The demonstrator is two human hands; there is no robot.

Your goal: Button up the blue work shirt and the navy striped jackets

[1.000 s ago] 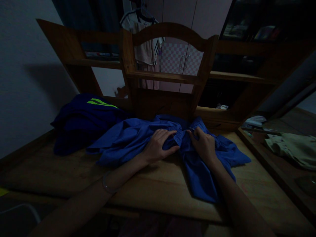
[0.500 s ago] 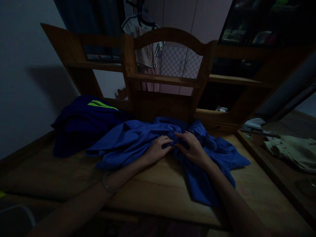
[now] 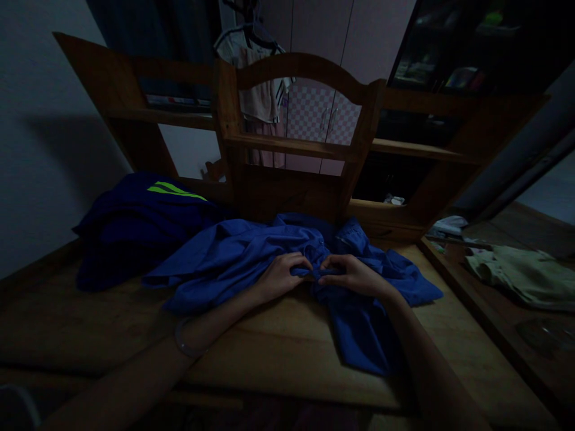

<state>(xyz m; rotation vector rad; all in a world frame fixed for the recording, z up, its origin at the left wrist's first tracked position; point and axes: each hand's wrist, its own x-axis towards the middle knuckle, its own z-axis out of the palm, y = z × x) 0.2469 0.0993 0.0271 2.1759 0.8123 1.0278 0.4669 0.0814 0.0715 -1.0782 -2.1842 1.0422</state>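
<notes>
Head view: The blue garment (image 3: 224,242) lies crumpled on the table (image 3: 265,350), along its back edge, with one flap extending toward the front edge. The left hand (image 3: 282,276) and right hand (image 3: 357,276) meet just beside each other at the garment's near side. Each hand pinches a fold; the fabric sits between thumb and fingertips. A dark blue cloth (image 3: 130,224) occupies the table's back left corner.

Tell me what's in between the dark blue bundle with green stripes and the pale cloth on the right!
In the head view, a brighter blue garment, with the left hand and right hand touching it, then wooden tabletop.
</notes>
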